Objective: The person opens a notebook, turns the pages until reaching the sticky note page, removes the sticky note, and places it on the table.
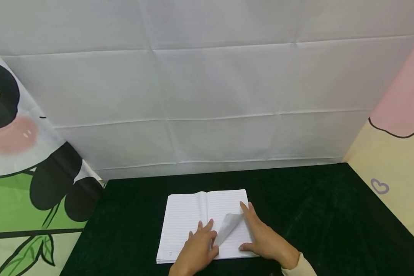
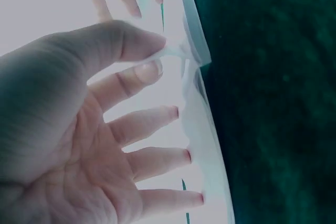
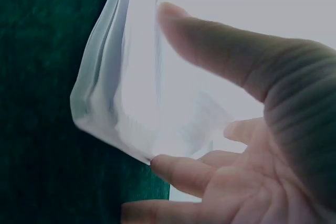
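An open notebook (image 1: 183, 222) with ruled white pages lies on the dark green cloth. My left hand (image 1: 197, 249) is over its lower middle, near the spine. In the left wrist view, that hand's thumb and index finger (image 2: 148, 72) pinch a thin sheet, while the other fingers spread over the paper. A grey, folded-over leaf (image 1: 229, 224) rises from the right page between both hands. At the notebook's right side is my right hand (image 1: 267, 237), thumb and fingers spread apart. Its fingertips overlap the page corner (image 3: 139, 153) in the right wrist view, and its thumb stretches above the page.
Green velvety cloth (image 1: 314, 214) covers the table around the notebook. Behind it hangs a creased white sheet (image 1: 220, 84). Cartoon-printed panels stand at the left (image 1: 17, 153) and right (image 1: 396, 153).
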{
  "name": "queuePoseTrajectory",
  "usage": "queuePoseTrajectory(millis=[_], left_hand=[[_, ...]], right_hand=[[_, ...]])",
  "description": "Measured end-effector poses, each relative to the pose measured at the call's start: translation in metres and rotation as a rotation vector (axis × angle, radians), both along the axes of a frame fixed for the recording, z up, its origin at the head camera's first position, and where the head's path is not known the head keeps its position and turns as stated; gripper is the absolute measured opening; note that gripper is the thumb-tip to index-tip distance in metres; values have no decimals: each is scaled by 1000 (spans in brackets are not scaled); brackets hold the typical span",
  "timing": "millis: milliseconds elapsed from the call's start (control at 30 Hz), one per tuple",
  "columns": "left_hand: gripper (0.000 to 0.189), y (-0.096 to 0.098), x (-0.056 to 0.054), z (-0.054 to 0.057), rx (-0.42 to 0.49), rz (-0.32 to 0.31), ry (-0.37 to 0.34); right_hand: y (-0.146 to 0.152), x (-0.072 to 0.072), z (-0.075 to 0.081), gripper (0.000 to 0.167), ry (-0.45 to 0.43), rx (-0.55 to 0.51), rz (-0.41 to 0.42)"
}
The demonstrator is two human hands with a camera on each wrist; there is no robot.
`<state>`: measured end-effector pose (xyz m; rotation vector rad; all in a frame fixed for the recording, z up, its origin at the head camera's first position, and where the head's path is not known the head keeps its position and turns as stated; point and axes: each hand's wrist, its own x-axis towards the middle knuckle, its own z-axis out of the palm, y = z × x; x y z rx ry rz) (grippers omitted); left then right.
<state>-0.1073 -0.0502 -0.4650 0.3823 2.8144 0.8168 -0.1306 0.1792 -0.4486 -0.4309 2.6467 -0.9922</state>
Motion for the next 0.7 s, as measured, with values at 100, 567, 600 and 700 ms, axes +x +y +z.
queuePoseTrajectory(millis=[100, 567, 600, 700], left_hand=[[30, -1, 0, -2, 8, 63, 17], [36, -11, -10, 2, -26, 355, 146], [37, -13, -11, 2, -24, 382, 145], [39, -24, -13, 1, -45, 445, 127]], right_hand=[[1, 1, -2, 121, 15, -31, 3], [-1, -3, -3, 126, -11, 9, 82], [-1, -3, -3, 121, -22, 36, 92], [-3, -3, -3, 104, -36, 101, 115]])
